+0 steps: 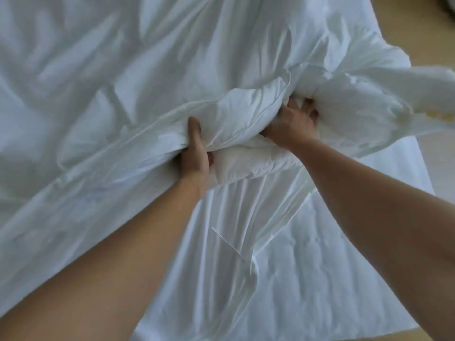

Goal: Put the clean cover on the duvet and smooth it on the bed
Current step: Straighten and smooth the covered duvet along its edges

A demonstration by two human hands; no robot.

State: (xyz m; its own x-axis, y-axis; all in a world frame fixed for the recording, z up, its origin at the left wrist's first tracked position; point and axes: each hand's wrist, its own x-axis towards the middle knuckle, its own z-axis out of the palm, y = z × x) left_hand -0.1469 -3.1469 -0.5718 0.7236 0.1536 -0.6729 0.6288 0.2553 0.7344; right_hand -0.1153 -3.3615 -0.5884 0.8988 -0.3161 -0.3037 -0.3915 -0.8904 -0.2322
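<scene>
Watching through the head view, I have the left hand (194, 148) pinching the cover (147, 70) at its open hem, thumb on top and fingers curled under, about mid-bed. The right hand (293, 121) pushes with fingers splayed into the duvet (248, 159), its fingertips sunk out of sight in the folds. The duvet lies bunched across the bed (398, 168), part inside the cover's mouth and a thick wad still outside toward the bed's right edge.

My worry is that wad. If I shove it in without finding its corners, it will likely twist inside the cover and lump. The satiny cover looks slippery, so the left pinch may give way. The overhanging part could also drag off the bed's right edge.

The bed is all rumpled white, and beyond its right edge is pale tan floor (433, 57).
</scene>
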